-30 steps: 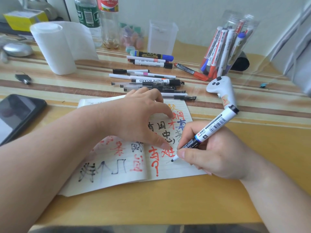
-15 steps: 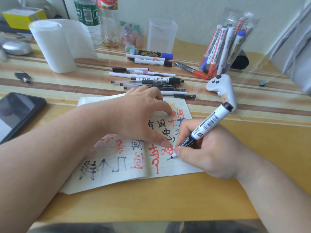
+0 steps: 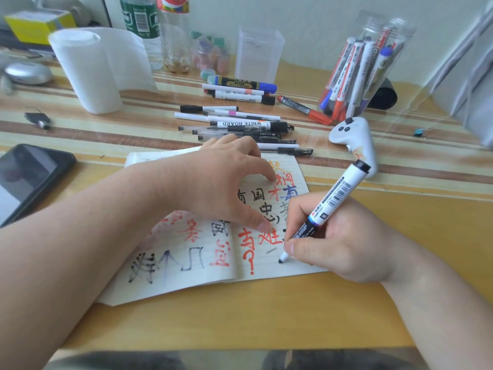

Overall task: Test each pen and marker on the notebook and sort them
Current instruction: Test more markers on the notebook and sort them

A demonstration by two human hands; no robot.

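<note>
— On the right-hand page of the notebook, low down, what is the marker doing?

— Its dark tip touches the paper just below the red characters. The right hand grips the marker in a writing hold, with thumb and fingers curled round the barrel near the nib. The back end points up and away to the right.

— And the other hand?

— The left hand holds nothing. Its fingers are spread and arched, with the thumb tip and a fingertip pressing the page flat just beside the nib.

— So which step is this?

— A test stroke, I judge. A faint grey dash lies near the tip, so the ink may be weak, though I cannot be sure.

— What does the next move call for?

— Probably a firmer line to settle whether it writes, then a lift off the paper and a choice of pile. That means either the loose pens lying on the table behind the notebook, or the clear holder of markers at the back right. I cannot tell which group is for working ones. I see no cap in either hand, so it would need finding first.
</note>
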